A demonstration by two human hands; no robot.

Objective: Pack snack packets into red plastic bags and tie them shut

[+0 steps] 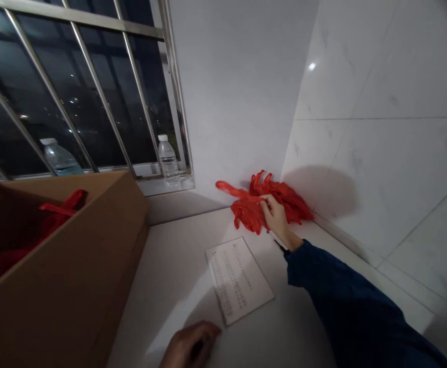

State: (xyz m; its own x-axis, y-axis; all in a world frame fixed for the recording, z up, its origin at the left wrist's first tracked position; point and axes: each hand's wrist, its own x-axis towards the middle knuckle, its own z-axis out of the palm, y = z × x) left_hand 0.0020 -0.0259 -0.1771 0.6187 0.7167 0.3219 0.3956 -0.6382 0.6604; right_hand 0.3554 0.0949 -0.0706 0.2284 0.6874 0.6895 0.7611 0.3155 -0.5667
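Note:
My right hand (276,214) pinches a red plastic bag (238,191) between thumb and fingers, and one strip of it sticks out to the left. Beneath and behind the hand lies a heap of crumpled red plastic bags (290,199), against the wall in the corner. Low in the view, my left hand (192,345) rests loosely curled, with a gap between thumb and fingers and nothing visible in it. Just beyond it, a printed sheet (240,281) lies on the white surface. A dark, thin pen-like object (277,242) is partly hidden by my right wrist.
A tall cardboard box (73,255) stands at left, with red plastic (60,212) inside. On the window ledge is a clear bottle (168,161); another bottle (60,157) shows behind the box. Metal bars (89,66) cross the window. A tiled wall (392,168) borders the right side.

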